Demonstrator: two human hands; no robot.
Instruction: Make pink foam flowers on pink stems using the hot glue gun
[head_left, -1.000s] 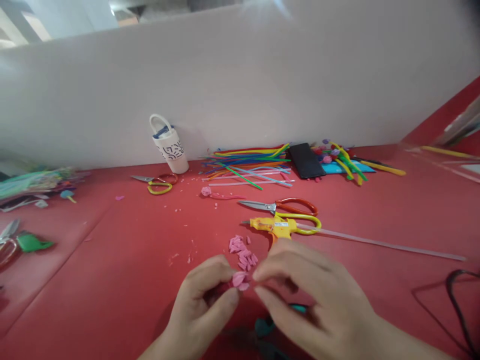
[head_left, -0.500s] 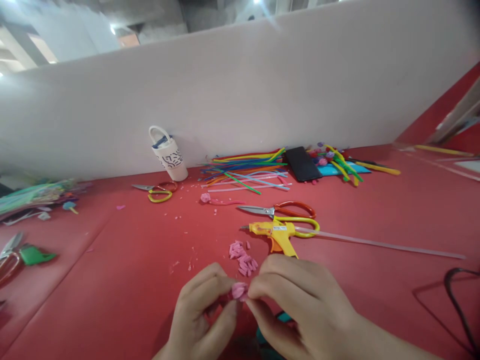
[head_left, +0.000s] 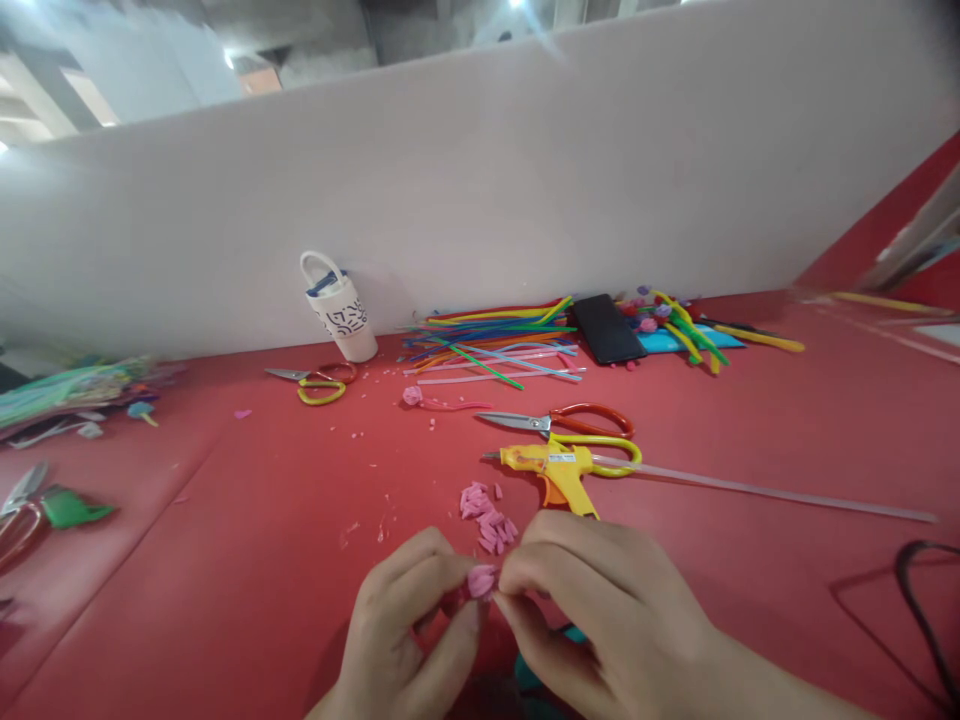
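Both of my hands meet low in the middle of the head view, over a red table. My left hand and my right hand pinch a small pink rolled flower piece between their fingertips. Just beyond it lies a little heap of cut pink petals. A yellow glue gun rests on the table behind my right hand, with a long clear glue stick trailing to the right. Something teal shows under my right hand, mostly hidden.
Red-handled scissors lie behind the glue gun. Further back are coloured sticks, a black phone, a white cup, yellow scissors and a finished pink flower. A white partition closes the back. A black cable lies right.
My hands have drawn a little closer together and nearer to me around the pink piece. The camera tilted up slightly.
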